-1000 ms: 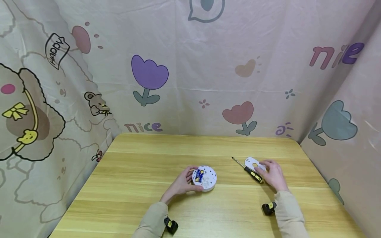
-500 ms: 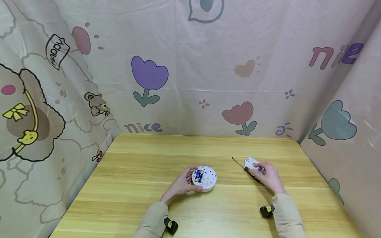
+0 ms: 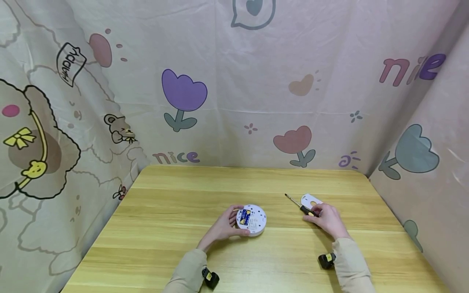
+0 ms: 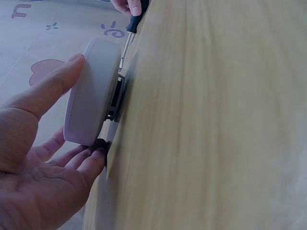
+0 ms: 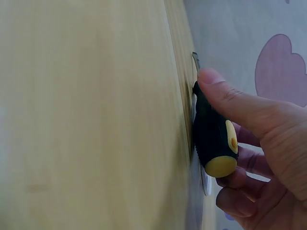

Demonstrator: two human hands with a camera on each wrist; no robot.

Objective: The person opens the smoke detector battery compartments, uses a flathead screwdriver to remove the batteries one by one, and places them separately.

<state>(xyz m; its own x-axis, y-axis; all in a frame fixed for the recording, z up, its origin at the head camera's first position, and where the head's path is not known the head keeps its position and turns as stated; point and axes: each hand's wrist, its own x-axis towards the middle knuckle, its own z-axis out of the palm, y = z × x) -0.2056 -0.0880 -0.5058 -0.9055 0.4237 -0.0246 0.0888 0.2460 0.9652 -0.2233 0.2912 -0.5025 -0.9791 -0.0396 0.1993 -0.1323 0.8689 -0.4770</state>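
Observation:
My left hand (image 3: 222, 226) holds a round white smoke detector (image 3: 257, 219) by its rim, thumb on the near side and fingers on the far side. A blue and yellow battery (image 3: 244, 217) shows in its upturned back. In the left wrist view the detector (image 4: 93, 91) is seen edge-on, between thumb and fingers. My right hand (image 3: 331, 221) grips a screwdriver (image 5: 208, 129) by its black and yellow handle, thumb along the neck and fingers behind. Its metal tip points to the far left. An oval white mounting plate (image 3: 307, 200) lies beyond the handle, partly hidden by the hand.
The wooden table (image 3: 176, 203) ends at a printed curtain (image 3: 227, 81) at the back, with more curtain on both sides. Small black cameras (image 3: 210, 278) are strapped to both wrists.
My right hand has moved left and nearer, off the white plate and onto the screwdriver handle, which it now grips. The left hand and the detector stay where they were.

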